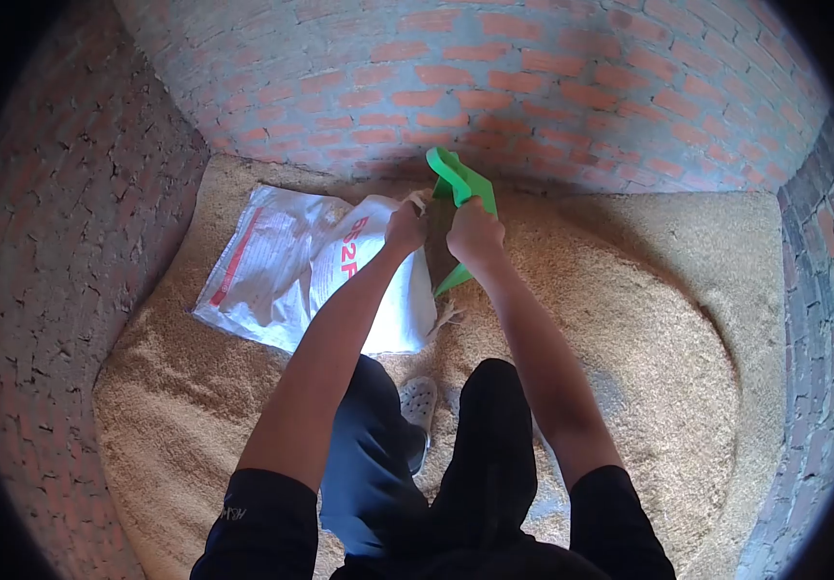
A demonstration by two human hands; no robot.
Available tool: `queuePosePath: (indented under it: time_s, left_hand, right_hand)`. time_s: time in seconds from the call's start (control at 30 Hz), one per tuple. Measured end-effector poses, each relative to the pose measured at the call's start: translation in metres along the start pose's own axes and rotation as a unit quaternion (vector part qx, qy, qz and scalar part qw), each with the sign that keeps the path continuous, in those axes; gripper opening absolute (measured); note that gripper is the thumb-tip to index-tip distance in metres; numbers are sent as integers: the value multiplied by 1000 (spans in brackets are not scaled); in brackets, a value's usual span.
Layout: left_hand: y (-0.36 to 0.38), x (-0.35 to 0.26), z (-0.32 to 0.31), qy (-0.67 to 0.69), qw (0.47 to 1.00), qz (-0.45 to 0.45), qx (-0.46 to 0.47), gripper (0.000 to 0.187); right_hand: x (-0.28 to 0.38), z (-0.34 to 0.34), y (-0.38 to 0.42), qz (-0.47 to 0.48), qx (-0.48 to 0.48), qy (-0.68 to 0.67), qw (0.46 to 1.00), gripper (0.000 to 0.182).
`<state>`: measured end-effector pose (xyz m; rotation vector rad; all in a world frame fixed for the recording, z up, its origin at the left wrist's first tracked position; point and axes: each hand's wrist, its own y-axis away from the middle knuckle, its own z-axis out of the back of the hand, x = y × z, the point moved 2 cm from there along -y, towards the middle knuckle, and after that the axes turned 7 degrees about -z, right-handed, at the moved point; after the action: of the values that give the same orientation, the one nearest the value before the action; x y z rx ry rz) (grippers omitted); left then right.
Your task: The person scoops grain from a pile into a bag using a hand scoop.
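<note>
A white woven sack (287, 261) with red print lies on its side on the loose golden-brown husks. My left hand (405, 228) is closed on the edge of its mouth, at the sack's right end. In my right hand (476, 235) is a bright green plastic dustpan (478, 187), tilted on edge right at the sack opening. Its looped handle end points up toward the brick wall, and its lower corner reaches down beside the sack's frayed edge. Some brown husks show between the dustpan and the sack mouth.
Loose husks (649, 358) cover the floor, heaped in a low mound to the right. A brick wall (494, 87) rises at the back, with more brick walls at left and right. Below the sack, my perforated light shoe (418, 401) shows between my dark trouser legs.
</note>
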<state>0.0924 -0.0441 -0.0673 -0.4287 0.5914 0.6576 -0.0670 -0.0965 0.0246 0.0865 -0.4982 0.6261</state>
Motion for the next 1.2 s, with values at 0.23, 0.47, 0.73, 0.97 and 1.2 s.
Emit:
queuePosePath:
  time_s: [0.23, 0.47, 0.73, 0.97, 1.2]
  left_hand:
    - [17, -15, -5, -1, 998, -29, 52, 34]
    - [36, -33, 2, -37, 994, -55, 92, 31]
    - [39, -43, -4, -128, 974, -169, 77, 9]
    - [35, -63, 2, -420, 849, -306, 95, 12]
    - [12, -50, 3, -411, 839, -355, 46, 10]
  right_hand:
    - [-97, 0, 42, -164, -3, 0, 986, 31]
    - [-333, -51, 163, -311, -91, -654, 683, 14]
    - [-447, -71, 342, -531, -338, -574, 524, 23]
    - [-438, -107, 363, -552, -309, -692, 347, 46]
    - [-298, -125, 259, -469, 100, -634, 607, 45]
